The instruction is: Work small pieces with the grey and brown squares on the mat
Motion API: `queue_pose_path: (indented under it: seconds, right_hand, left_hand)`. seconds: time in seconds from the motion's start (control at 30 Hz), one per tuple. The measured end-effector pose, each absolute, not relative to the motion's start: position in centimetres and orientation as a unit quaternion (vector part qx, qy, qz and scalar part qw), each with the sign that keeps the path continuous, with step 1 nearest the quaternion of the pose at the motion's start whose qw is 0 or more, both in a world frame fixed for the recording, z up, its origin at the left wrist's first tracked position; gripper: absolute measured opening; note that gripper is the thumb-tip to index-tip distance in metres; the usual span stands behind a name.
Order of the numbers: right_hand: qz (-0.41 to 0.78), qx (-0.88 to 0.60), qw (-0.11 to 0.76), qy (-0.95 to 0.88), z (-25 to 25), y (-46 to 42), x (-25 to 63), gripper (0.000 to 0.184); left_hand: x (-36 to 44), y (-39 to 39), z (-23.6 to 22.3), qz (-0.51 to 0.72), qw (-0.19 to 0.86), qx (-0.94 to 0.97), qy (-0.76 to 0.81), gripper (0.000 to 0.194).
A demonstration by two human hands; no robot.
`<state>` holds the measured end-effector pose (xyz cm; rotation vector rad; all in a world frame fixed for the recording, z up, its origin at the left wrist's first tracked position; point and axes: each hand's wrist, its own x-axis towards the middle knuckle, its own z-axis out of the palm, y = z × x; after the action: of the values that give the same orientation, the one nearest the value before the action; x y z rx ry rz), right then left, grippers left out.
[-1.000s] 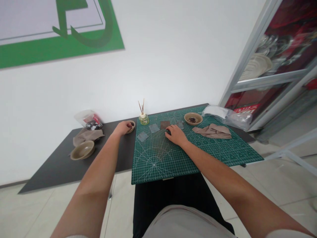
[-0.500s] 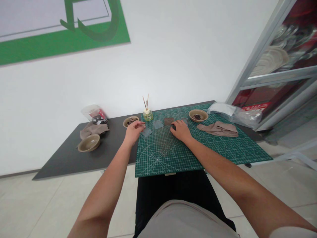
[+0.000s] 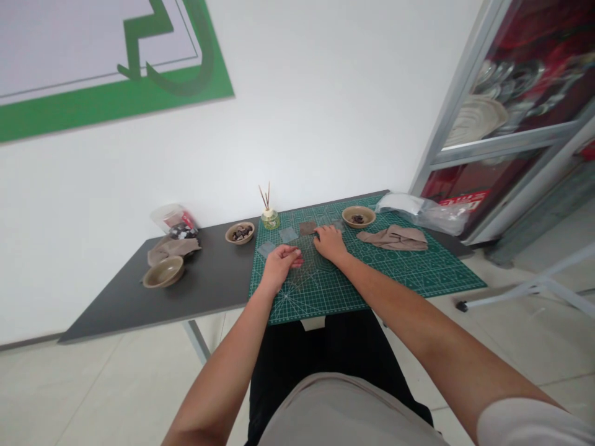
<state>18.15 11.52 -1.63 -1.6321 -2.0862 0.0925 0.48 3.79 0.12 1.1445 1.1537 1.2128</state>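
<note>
My left hand (image 3: 282,266) hovers over the green cutting mat (image 3: 334,291), thumb and fingers pinched together. Whatever is between them is too small to name. My right hand (image 3: 331,243) rests on the mat with its fingers curled down at a small dark object, mostly hidden beneath them. Just beyond it lies a brown square piece (image 3: 307,228). One clear plastic square (image 3: 289,234) sits left of that piece, and another clear square (image 3: 266,249) is beside my left hand. A bowl of dark pieces (image 3: 239,240) stands left of the mat.
A reed diffuser (image 3: 270,218) stands at the mat's back left corner. On the right are a bowl (image 3: 359,217), a brown cloth (image 3: 397,238) and a plastic bag (image 3: 425,212). Leftward on the dark table lie another bowl (image 3: 163,272), a cloth (image 3: 174,249) and a clear container (image 3: 170,217).
My left hand has moved right and toward me, from the left bowl and clear square to over the mat. My right hand keeps its place on the mat. The camera view has shifted.
</note>
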Motion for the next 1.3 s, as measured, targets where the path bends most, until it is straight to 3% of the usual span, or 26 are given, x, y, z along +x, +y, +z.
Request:
queue_pose_path:
  seconds: [0.13,0.37,0.53,0.77,1.03,1.3]
  right_hand:
    - [-0.002,-0.610,0.255,-0.751,-1.2,11.4,18.9,0.034]
    - [0.023,-0.651,0.158,-0.742,-1.4,12.5,20.4,0.036]
    - [0.017,-0.635,0.161,-0.755,-1.0,12.9,21.1,0.035]
    - [0.007,-0.690,0.143,-0.709,-1.3,12.3,21.4,0.047]
    - [0.002,-0.650,0.118,-0.751,-0.9,13.6,22.2,0.037]
    - [-0.005,-0.651,0.124,-0.749,-0.8,13.3,20.0,0.045]
  left_hand:
    - [1.3,4.4,-0.6,0.509,0.511,0.488,0.492,0.037]
    - [1.1,4.7,-1.9,0.514,0.490,0.512,0.482,0.035]
    - [1.1,4.3,-1.9,0.524,0.496,0.516,0.462,0.029]
    - [1.3,4.2,-1.6,0.508,0.486,0.540,0.462,0.028]
    - [1.3,4.3,-1.8,0.500,0.477,0.555,0.462,0.026]
    - [1.4,4.2,-1.8,0.503,0.474,0.554,0.465,0.025]
